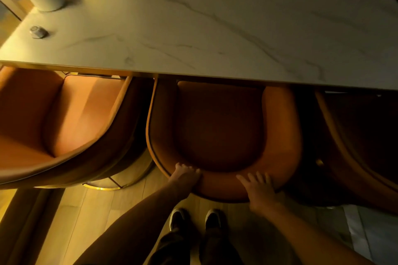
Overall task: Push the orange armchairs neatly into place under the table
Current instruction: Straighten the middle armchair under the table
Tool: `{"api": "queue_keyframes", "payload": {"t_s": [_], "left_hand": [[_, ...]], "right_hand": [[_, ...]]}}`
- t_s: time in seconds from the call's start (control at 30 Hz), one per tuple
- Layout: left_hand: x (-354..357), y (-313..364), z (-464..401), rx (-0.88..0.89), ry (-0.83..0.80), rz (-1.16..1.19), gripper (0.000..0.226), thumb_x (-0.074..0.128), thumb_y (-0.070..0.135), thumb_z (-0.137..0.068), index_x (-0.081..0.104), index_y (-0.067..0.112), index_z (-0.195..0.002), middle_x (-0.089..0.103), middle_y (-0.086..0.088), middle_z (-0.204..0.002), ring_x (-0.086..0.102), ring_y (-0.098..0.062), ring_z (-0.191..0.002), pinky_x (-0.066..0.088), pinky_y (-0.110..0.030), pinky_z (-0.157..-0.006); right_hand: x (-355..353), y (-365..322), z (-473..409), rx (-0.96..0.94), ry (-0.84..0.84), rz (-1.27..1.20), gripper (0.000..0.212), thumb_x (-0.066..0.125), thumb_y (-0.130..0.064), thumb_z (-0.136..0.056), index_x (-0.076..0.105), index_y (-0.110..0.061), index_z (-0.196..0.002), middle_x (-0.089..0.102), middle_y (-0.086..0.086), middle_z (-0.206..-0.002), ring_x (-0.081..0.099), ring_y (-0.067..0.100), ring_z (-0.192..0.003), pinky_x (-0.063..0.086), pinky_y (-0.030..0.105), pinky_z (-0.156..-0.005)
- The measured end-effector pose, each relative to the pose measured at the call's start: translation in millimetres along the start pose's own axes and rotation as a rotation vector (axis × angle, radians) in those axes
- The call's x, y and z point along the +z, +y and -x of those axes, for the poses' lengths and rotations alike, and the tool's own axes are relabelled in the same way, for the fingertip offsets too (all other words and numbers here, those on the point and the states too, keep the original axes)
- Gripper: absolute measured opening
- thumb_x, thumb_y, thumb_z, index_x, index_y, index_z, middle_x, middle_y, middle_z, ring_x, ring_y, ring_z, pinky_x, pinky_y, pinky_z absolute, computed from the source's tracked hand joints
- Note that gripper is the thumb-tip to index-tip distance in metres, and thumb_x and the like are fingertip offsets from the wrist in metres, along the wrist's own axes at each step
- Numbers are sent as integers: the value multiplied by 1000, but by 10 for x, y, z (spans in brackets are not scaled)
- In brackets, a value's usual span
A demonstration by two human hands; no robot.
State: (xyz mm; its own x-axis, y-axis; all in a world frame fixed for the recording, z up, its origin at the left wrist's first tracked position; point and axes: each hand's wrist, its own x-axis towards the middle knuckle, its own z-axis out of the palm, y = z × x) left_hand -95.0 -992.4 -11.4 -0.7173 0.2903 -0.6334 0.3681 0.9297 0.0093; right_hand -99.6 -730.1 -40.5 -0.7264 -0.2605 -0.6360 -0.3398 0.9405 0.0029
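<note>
Both hands on middle armchair [224, 127] backrest — left hand [187, 175] gripping (fingers curled), right hand [259, 187] flat

Head view, steeply down, close.

Both hands — left [185, 175], right [259, 188] — rest on the middle armchair's [217, 127] backrest, by the marble table [215, 19].

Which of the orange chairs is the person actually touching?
The middle armchair: the left hand and right hand rest on its backrest; neighbouring chairs go untouched.
</note>
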Motion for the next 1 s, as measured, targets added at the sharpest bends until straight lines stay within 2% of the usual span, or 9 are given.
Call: {"api": "queue_keyframes", "payload": {"t_s": [0.13, 0.27, 0.63, 0.83, 1.0], "left_hand": [[-89, -8, 30, 17, -22, 29, 35, 51, 10, -98, 47, 8, -132, 60, -13, -129, 57, -33, -119, 41, -50, -100], [-129, -26, 36, 37, -59, 37, 38, 50, 10, -99, 43, 7, -137, 58, -13, -130, 55, -33, -121, 41, -53, -102], [109, -373, 190, 55, -103, 51, 47, 54, 12, -97, 40, 12, -142, 56, -10, -134, 54, -29, -124, 39, -52, -107], [231, -535, 325, 77, -109, 0, 43, 52, 15, -99, 42, 13, -141, 56, -10, -134, 55, -28, -124, 40, -50, -105], [304, -440, 392, 92, -165, 18, 41, 48, 17, -101, 41, 12, -141, 55, -12, -135, 52, -30, -126, 39, -53, -105]], "right_hand": [[-31, -42, 6, 11, 8, 10, 93, 66, -16, -82, 9, -35, -153, 26, 7, -157, 15, 37, -146, 3, 58, -118], [-44, -67, 26, 27, 14, -15, 90, 61, -9, -84, 9, -35, -153, 24, 8, -158, 12, 36, -147, 0, 58, -118], [99, -524, 103, -18, 18, -118, 90, 64, -13, -82, 12, -35, -153, 26, 3, -157, 14, 32, -147, -1, 57, -117], [113, -699, 134, -106, -57, -188, 98, 61, -1, -80, 9, -42, -152, 21, 0, -160, 12, 30, -149, -1, 54, -118], [114, -660, 200, -180, -173, -144, 96, 62, -4, -82, 8, -43, -151, 19, 1, -161, 11, 31, -148, -1, 56, -117]]}}
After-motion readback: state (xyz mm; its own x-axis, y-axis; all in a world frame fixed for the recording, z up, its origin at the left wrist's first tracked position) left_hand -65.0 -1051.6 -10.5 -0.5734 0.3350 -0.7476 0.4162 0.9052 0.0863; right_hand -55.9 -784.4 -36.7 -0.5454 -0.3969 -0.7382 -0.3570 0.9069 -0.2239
